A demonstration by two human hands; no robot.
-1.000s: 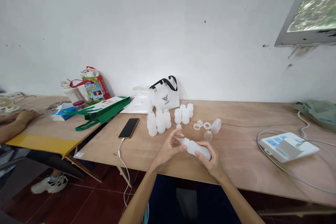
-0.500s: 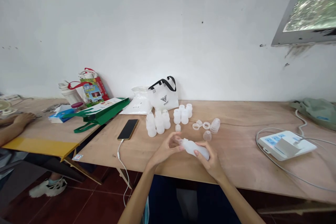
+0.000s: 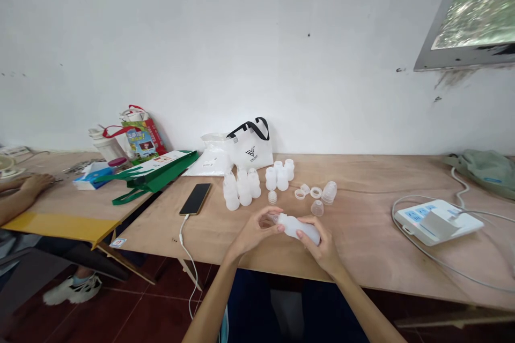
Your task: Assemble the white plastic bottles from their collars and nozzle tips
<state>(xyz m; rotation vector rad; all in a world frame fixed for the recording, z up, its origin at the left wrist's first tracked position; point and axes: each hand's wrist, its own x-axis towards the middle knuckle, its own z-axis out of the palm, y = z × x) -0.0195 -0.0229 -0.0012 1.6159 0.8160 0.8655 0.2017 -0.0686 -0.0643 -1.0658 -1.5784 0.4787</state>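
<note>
A frosted white baby bottle (image 3: 296,226) lies tilted on its side in the air above the front of the table, its neck toward the left. My right hand (image 3: 322,244) is closed around its body. At the neck end, the fingers of my left hand (image 3: 257,231) pinch a clear nipple or cap (image 3: 272,218), partly hidden by them. Beyond my hands stand several capped bottles (image 3: 243,187) and several open bottles (image 3: 280,174). Clear domed covers (image 3: 317,208) and white rings (image 3: 316,193) lie to the right of these, and a small white piece (image 3: 272,196) sits nearer.
A phone (image 3: 195,199) with a white cable lies left. Behind the bottles are a plastic pouch (image 3: 209,158) and a white bag (image 3: 253,150). A power strip (image 3: 439,222) with cables is at right. Another person's hand (image 3: 38,185) rests on the neighbouring table at left.
Both hands keep hold at the bottle in almost the same place. The left fingers have shifted slightly at its neck, and the view has moved a little.
</note>
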